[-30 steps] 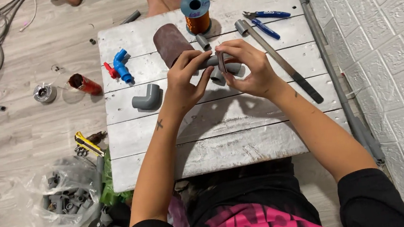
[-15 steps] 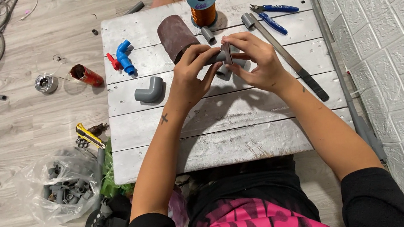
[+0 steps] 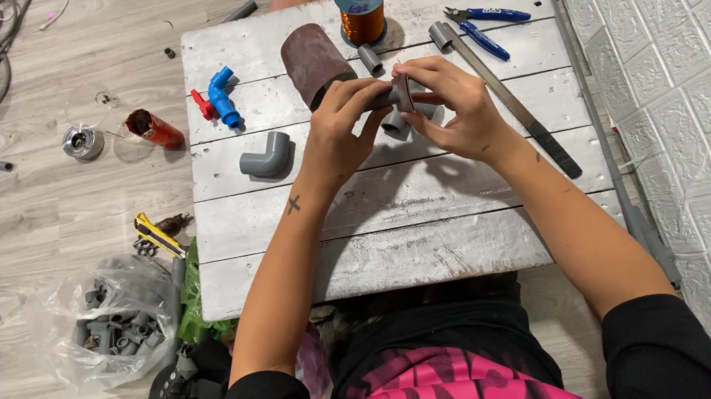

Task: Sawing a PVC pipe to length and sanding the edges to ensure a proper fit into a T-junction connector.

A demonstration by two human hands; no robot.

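Grey plank table (image 3: pixel 393 222); grey elbow (image 3: pixel 266 157); wire spool (image 3: pixel 361 1); blue pliers (image 3: pixel 483 26).

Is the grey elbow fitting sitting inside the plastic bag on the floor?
No, the grey elbow lies on the white table, left of the left hand, while the bag is down on the floor.
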